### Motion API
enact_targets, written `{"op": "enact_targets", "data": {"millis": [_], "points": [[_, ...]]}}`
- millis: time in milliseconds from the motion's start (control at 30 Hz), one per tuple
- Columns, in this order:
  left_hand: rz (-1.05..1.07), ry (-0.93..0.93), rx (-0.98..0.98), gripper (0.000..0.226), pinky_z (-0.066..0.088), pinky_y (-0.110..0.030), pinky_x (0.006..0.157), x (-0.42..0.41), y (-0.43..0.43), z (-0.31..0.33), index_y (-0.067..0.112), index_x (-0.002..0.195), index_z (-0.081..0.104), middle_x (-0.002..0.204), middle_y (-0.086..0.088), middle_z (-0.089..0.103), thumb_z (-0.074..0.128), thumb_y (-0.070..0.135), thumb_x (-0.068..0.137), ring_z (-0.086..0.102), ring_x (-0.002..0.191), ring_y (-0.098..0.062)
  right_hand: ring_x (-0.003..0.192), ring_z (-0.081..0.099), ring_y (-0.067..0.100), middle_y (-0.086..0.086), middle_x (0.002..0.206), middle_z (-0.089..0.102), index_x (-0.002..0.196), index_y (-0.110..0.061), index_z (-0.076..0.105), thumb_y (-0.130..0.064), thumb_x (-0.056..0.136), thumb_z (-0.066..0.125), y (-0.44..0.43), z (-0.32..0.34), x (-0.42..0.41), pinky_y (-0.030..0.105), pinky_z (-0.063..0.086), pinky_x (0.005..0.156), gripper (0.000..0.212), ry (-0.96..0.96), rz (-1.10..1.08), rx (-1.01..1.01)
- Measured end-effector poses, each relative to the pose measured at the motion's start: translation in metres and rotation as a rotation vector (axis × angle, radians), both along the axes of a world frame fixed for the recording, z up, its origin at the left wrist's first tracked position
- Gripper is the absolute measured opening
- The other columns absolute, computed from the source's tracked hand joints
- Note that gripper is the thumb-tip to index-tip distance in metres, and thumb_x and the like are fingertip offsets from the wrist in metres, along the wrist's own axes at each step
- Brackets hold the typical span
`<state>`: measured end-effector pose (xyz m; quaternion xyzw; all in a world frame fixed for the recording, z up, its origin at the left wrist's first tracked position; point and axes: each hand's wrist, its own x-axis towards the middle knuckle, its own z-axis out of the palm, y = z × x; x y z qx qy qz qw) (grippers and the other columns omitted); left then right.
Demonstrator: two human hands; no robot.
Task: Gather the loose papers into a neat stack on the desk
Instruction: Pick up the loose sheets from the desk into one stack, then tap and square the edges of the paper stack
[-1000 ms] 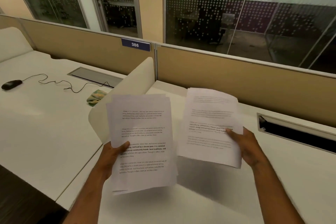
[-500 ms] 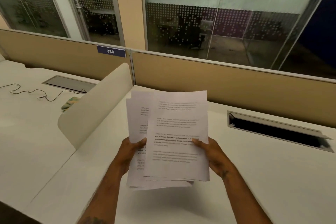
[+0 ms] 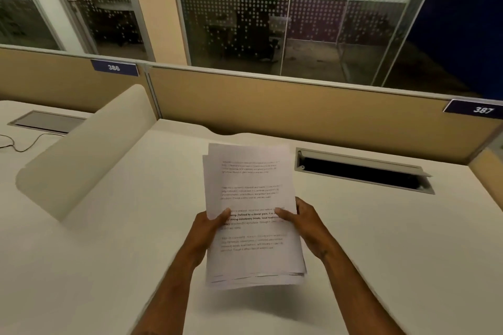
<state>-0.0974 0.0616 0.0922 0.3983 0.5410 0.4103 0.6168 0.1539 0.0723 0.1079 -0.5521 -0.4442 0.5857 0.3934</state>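
A stack of printed white papers [image 3: 251, 198] is held up above the white desk [image 3: 381, 239], slightly fanned at its top left and bottom edges. My left hand [image 3: 208, 228] grips its left edge, thumb on the top sheet. On the right edge, my right hand [image 3: 306, 223] holds the same stack with its thumb pressed on the text. The sheets hang in the air, their shadow falling on the desk below.
A curved cream divider [image 3: 89, 149] stands at the left. An open cable slot [image 3: 362, 170] lies at the back right, a closed cable hatch [image 3: 46, 121] and a black wire [image 3: 24, 144] on the neighbouring desk. Tan partition panels [image 3: 299, 106] bear labels 386 and 387.
The single sheet from my right hand has been laid onto the bundle in my left hand. Both hands now hold one more aligned stack, and the view has swung right.
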Motion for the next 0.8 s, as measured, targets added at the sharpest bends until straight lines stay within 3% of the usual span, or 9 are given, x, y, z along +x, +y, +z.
{"op": "enact_targets", "data": {"millis": [100,233,333,433,567,700,800], "points": [[0.011,0.016,0.002,0.034,0.06,-0.055,0.089,0.019,-0.002,-0.001,0.009,0.115,0.073,0.108,-0.012,0.08,0.068,0.033,0.091,0.077,0.096,-0.032,0.096,0.073,0.02,0.007,0.115,0.073,0.114,-0.016,0.066,-0.014,0.089,0.07,0.001,0.004,0.019,0.03,0.061,0.078,0.025,-0.056,-0.128,0.015],[0.02,-0.014,0.071,0.038,0.06,-0.049,0.09,0.03,0.006,0.018,0.009,0.116,0.073,0.112,-0.011,0.079,0.07,0.035,0.089,0.075,0.102,-0.031,0.089,0.073,0.011,-0.001,0.106,0.076,0.108,-0.023,0.068,-0.014,0.091,0.067,-0.002,0.023,0.028,0.019,0.059,0.065,0.02,-0.07,-0.195,0.131],[0.018,-0.01,0.12,0.041,0.061,-0.049,0.089,0.031,0.008,0.025,0.01,0.113,0.075,0.111,-0.01,0.079,0.076,0.04,0.085,0.075,0.101,-0.03,0.093,0.071,0.012,-0.007,0.105,0.075,0.109,-0.026,0.068,-0.015,0.092,0.066,-0.011,0.025,0.031,0.019,0.058,0.066,0.02,-0.085,-0.207,0.204],[0.003,0.026,0.141,0.057,0.061,-0.047,0.09,0.032,0.001,0.02,0.014,0.112,0.075,0.11,-0.007,0.079,0.086,0.047,0.067,0.075,0.101,-0.027,0.1,0.071,0.016,-0.006,0.107,0.075,0.11,-0.028,0.068,-0.016,0.088,0.071,-0.021,0.015,0.035,0.021,0.059,0.071,0.026,-0.066,-0.186,0.192],[0.044,0.036,0.231,0.078,0.063,-0.032,0.075,0.031,0.001,0.03,0.011,0.11,0.074,0.106,-0.006,0.08,0.091,0.057,0.049,0.077,0.097,-0.026,0.097,0.071,0.022,0.0,0.106,0.075,0.118,-0.023,0.067,-0.031,0.083,0.075,-0.022,0.022,0.032,0.029,0.061,0.072,0.037,0.003,-0.203,0.207],[0.114,0.054,0.369,0.07,0.057,-0.02,0.063,0.036,0.008,0.061,0.013,0.105,0.073,0.09,0.006,0.08,0.08,0.065,0.057,0.075,0.081,-0.01,0.079,0.069,0.019,0.006,0.092,0.072,0.108,-0.019,0.067,-0.063,0.076,0.06,-0.016,0.048,0.018,0.028,0.057,0.064,0.054,-0.02,-0.272,0.276],[0.208,0.084,0.38,0.07,0.048,-0.018,0.055,0.049,0.014,0.081,0.0,0.087,0.067,0.071,0.0,0.067,0.061,0.069,0.077,0.063,0.06,-0.003,0.061,0.057,0.015,0.006,0.07,0.062,0.091,-0.001,0.063,-0.068,0.082,0.046,-0.008,0.06,0.01,0.028,0.044,0.056,0.07,-0.035,-0.375,0.273]]}}
